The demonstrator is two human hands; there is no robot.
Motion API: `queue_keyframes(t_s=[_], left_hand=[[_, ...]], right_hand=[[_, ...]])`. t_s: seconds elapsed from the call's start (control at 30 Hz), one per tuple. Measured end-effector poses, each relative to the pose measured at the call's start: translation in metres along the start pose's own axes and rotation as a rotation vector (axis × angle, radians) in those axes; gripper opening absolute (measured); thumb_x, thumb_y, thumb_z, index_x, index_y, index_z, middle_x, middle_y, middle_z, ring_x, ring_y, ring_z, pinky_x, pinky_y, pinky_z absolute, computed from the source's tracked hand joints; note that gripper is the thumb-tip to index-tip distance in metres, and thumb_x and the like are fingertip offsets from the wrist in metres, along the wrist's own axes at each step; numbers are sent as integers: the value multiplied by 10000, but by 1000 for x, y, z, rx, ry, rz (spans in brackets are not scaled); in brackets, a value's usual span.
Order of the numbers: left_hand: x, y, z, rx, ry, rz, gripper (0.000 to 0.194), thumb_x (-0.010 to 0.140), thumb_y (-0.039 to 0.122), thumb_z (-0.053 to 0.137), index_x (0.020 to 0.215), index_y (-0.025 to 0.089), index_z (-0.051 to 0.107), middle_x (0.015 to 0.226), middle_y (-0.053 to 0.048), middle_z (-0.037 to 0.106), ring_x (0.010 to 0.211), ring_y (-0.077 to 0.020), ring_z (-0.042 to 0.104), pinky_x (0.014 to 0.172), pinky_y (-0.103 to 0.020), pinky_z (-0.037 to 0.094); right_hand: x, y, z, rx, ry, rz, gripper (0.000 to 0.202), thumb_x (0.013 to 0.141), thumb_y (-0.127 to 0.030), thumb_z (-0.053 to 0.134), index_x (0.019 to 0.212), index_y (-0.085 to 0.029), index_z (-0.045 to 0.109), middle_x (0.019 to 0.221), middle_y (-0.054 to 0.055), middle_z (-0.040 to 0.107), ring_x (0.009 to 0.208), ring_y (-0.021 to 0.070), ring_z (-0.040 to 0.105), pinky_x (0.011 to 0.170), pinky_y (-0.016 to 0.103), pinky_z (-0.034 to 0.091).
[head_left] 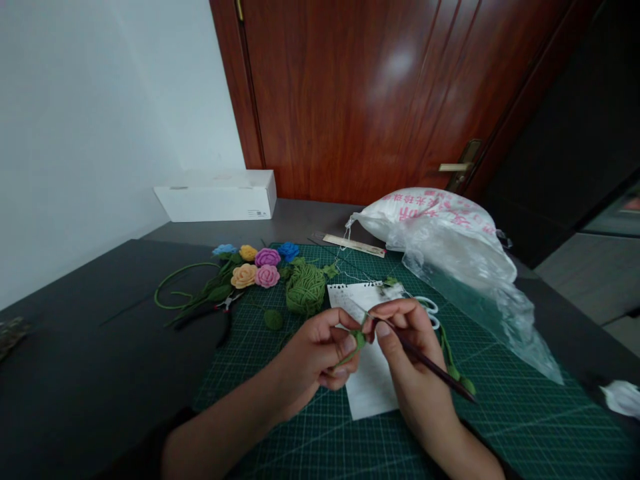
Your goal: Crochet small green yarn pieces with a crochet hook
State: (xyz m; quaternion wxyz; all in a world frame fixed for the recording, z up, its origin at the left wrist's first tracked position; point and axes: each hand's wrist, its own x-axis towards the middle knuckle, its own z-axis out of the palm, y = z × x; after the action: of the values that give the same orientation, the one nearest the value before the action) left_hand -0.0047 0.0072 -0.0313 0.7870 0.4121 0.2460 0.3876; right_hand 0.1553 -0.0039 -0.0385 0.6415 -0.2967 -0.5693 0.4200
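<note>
Currently the left hand [313, 350] pinches a small green crochet piece [358, 338] above the notepad [370, 387] on the bench. The right hand [405, 333] has its grip pressed on the crochet hook [430, 363]. Keep yarn tension even; hold the piece close to the hook tip.

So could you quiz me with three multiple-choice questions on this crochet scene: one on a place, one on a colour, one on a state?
1. Where is the green yarn ball?
A. on the cutting mat
B. in the white box
C. on the floor

2. What colour is the small piece between the hands?
A. pink
B. green
C. blue

3. What is the right hand doing?
A. resting flat
B. holding a crochet hook
C. gripping scissors

Answers: A, the ball sits on the mat's far part; B, it matches the yarn; B, fingers pinch the dark hook.
</note>
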Motion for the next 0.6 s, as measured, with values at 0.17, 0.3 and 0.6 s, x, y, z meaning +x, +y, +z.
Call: queue_keyframes(t_s=[0.17,0.3,0.6], left_hand=[[-1,0,3,124,-5,12,362,848,460,751,933,215,498,520,124,388,418,-40,175,393,-168,137],[0,-3,6,227,8,54,390,847,523,731,961,205,534,518,133,331,408,-54,180,380,-183,144],[-2,16,-16,343,0,60,514,862,597,687,678,117,676,460,82,332,418,-51,195,404,-212,130]], right_hand=[[6,8,3,2,106,-74,109,911,-181,718,928,-257,642,934,-10,694,886,148,661,813,287,523],[10,8,11,271,154,106,131,888,-306,763,865,-239,653,886,-14,720,848,143,659,790,280,513],[27,8,0,864,169,458,250,725,-294,910,795,-209,686,796,-13,754,763,134,689,750,265,565]])
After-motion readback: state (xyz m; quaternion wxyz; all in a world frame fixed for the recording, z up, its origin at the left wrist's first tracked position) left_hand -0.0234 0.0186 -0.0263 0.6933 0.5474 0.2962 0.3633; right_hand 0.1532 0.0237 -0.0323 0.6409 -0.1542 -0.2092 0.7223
